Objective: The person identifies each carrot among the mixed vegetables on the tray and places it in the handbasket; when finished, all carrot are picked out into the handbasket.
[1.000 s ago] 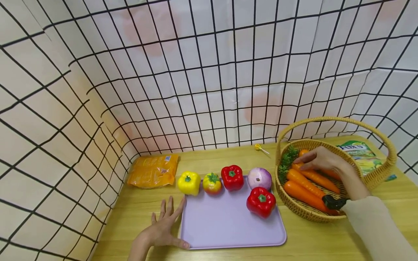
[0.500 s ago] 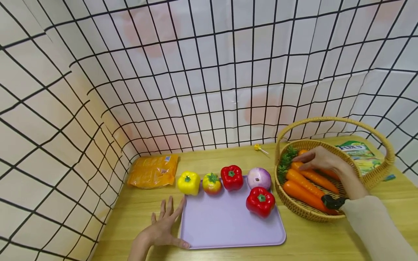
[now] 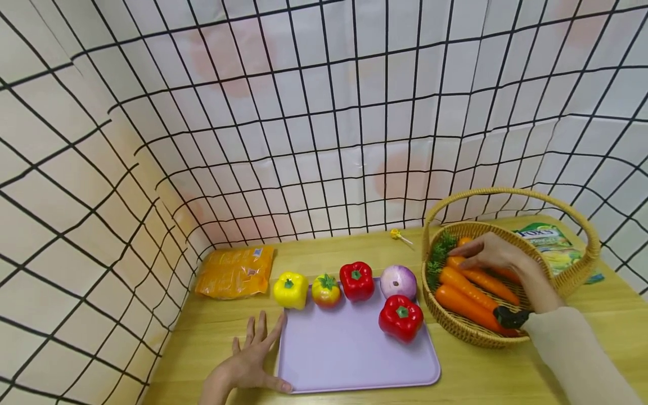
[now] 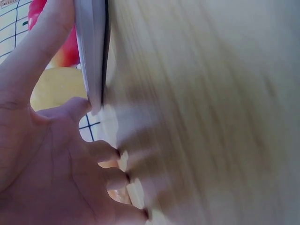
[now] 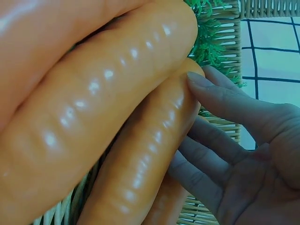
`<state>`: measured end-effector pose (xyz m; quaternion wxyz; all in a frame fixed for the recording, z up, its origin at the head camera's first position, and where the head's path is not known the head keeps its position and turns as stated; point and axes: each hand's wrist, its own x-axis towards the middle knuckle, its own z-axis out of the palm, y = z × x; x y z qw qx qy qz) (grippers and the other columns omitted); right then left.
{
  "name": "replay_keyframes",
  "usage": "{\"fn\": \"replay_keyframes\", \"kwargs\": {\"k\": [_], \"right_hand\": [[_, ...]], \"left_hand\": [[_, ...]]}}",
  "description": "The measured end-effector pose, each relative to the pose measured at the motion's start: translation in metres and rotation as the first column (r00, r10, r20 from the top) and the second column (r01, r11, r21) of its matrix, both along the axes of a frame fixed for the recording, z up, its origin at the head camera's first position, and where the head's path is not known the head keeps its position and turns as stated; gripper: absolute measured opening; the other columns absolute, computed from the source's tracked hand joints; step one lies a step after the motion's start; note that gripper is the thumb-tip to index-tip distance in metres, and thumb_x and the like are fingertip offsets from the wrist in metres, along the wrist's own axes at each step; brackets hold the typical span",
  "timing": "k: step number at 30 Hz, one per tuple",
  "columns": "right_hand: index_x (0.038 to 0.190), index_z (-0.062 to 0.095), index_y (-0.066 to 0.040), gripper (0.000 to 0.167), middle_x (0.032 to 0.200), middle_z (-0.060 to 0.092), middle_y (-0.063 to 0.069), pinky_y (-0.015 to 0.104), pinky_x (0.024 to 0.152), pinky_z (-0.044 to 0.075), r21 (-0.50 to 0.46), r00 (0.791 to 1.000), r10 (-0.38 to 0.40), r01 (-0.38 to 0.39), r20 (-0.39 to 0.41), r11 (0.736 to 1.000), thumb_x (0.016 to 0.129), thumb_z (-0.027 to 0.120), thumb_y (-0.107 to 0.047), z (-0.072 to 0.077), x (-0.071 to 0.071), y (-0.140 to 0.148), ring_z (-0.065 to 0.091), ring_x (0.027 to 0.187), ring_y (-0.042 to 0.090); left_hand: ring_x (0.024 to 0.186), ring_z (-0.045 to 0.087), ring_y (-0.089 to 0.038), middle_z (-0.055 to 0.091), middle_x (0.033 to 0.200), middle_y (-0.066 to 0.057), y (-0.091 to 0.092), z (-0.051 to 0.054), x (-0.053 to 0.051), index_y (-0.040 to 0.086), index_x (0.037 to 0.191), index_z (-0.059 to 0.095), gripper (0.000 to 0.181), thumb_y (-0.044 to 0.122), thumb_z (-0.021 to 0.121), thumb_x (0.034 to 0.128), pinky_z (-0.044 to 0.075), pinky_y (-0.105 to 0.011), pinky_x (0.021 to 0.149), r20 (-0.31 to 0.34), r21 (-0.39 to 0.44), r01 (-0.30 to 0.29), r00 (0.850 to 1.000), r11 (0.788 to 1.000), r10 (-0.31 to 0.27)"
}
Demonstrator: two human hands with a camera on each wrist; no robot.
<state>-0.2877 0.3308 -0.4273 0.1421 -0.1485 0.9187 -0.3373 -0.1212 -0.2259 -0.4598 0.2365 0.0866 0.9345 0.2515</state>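
Note:
My left hand [image 3: 247, 363] lies with spread fingers at the left edge of a lilac tray [image 3: 349, 360]; its thumb and index fingertip touch the rim. In the left wrist view, the hand [image 4: 61, 154] shows its palm, with the other fingertips on the table. My right hand [image 3: 498, 252] reaches into a wicker basket [image 3: 458, 332] and pinches the leafy-end tip of a carrot [image 3: 488, 283]. The right wrist view has the thumb on this carrot [image 5: 145, 154] and the fingers round its far side. Other carrots [image 3: 471, 308] lie beside it.
Along the tray's back stand a yellow bell pepper [image 3: 291, 291], a tomato [image 3: 326, 292], a red bell pepper [image 3: 357, 281] and a purple onion [image 3: 398, 283]. Another red pepper [image 3: 401, 319] sits in front. An orange packet [image 3: 235, 273], a lollipop [image 3: 401, 236] and a green bag [image 3: 549, 242] lie behind.
The head view has tilted and shifted slightly, so the scene sits a little lower and further left. Both hands keep their places on the tray and at the carrot.

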Motion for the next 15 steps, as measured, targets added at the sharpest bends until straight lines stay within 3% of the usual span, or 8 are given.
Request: {"fn": "replay_keyframes", "kwargs": {"k": [6, 10, 13, 15], "right_hand": [[0.126, 0.074, -0.002, 0.041, 0.129, 0.070, 0.026, 0.022, 0.077, 0.052, 0.016, 0.999, 0.044, -0.044, 0.004, 0.999, 0.089, 0.080, -0.018, 0.009, 0.000, 0.000, 0.065, 0.109, 0.026], [0.135, 0.067, -0.001, 0.046, 0.138, 0.064, 0.028, 0.041, 0.091, 0.057, 0.072, 0.992, 0.118, -0.121, 0.046, 0.990, 0.095, 0.073, -0.022, 0.024, 0.009, -0.001, 0.061, 0.123, 0.040], [0.142, 0.061, -0.001, 0.053, 0.144, 0.057, 0.031, 0.060, 0.101, 0.052, 0.142, 0.986, 0.159, -0.165, 0.051, 0.976, 0.099, 0.069, -0.032, 0.037, 0.021, -0.007, 0.053, 0.132, 0.052], [0.144, 0.058, 0.000, 0.059, 0.147, 0.053, 0.034, 0.066, 0.102, 0.048, 0.175, 0.986, 0.163, -0.167, 0.037, 0.970, 0.100, 0.067, -0.038, 0.048, 0.030, -0.013, 0.048, 0.135, 0.056]], "left_hand": [[0.153, -0.020, -0.058, -0.020, 0.168, -0.030, -0.003, -0.008, -0.002, 0.039, 0.166, 0.002, 0.137, 0.066, 0.088, 0.0631, -0.010, -0.090, 0.105, -0.029, 0.034, 0.002, 1.000, 0.999, -0.001], [0.152, -0.022, -0.058, -0.021, 0.168, -0.031, -0.003, -0.009, -0.003, 0.044, 0.165, 0.002, 0.137, 0.069, 0.087, 0.0614, -0.012, -0.091, 0.103, -0.051, 0.068, 0.024, 0.998, 0.997, -0.020], [0.151, -0.017, -0.062, -0.017, 0.167, -0.035, -0.005, 0.002, -0.003, 0.037, 0.167, 0.005, 0.134, 0.063, 0.089, 0.0661, -0.007, -0.092, 0.103, -0.053, 0.084, 0.054, 0.997, 0.995, -0.049], [0.152, -0.013, -0.061, -0.012, 0.168, -0.033, -0.006, 0.015, -0.004, 0.030, 0.168, 0.009, 0.126, 0.054, 0.089, 0.0736, -0.005, -0.090, 0.106, -0.064, 0.107, 0.054, 0.997, 0.993, -0.047]]}}
